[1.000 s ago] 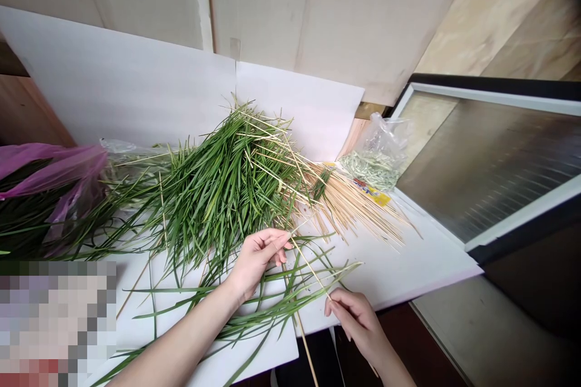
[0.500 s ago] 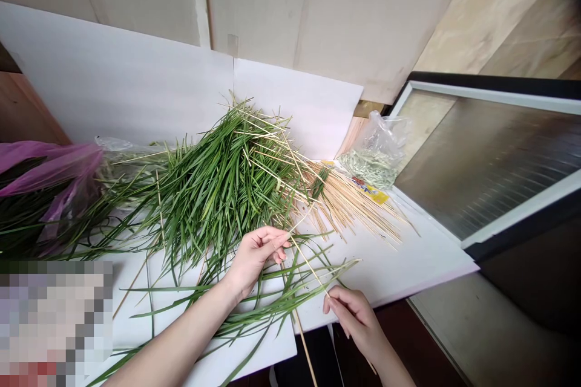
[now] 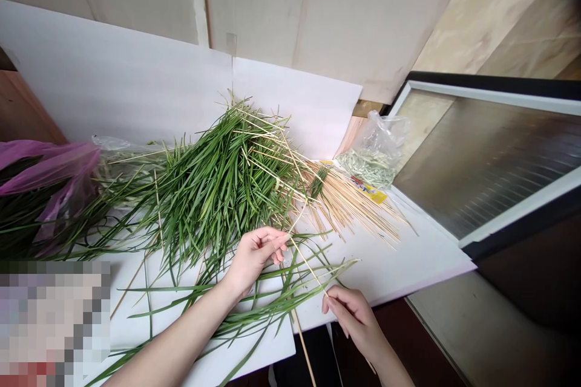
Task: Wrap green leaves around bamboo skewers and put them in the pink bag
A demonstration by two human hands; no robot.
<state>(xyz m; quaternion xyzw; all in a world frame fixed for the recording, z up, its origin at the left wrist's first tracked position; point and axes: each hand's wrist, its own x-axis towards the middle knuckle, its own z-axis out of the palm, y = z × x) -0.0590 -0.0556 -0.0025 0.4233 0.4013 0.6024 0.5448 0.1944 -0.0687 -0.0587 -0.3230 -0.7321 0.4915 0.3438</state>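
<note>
My left hand (image 3: 261,257) is pinched shut near the middle of the table. A thin pale stalk (image 3: 298,217) sticks up past its fingertips, probably the white end of a chive. My right hand (image 3: 349,311), lower right, grips a thin bamboo skewer (image 3: 308,263) between thumb and fingers. The skewer's upper end meets the left fingertips; whether it pierces the stalk is too small to tell. Long green chive leaves (image 3: 272,308) lie loose under and between both hands. Beyond them rises a big heap of chives (image 3: 213,187) with several skewers lying across it.
A fan of bamboo skewers (image 3: 358,202) lies at the right of the white table (image 3: 408,272). Behind it stands a clear plastic bag (image 3: 370,160) with pale green pieces. A purple bag (image 3: 68,163) of greens sits at left. A framed glass panel (image 3: 494,157) borders the right side.
Both hands keep the same grip and pose. Only the view has shifted very slightly.
</note>
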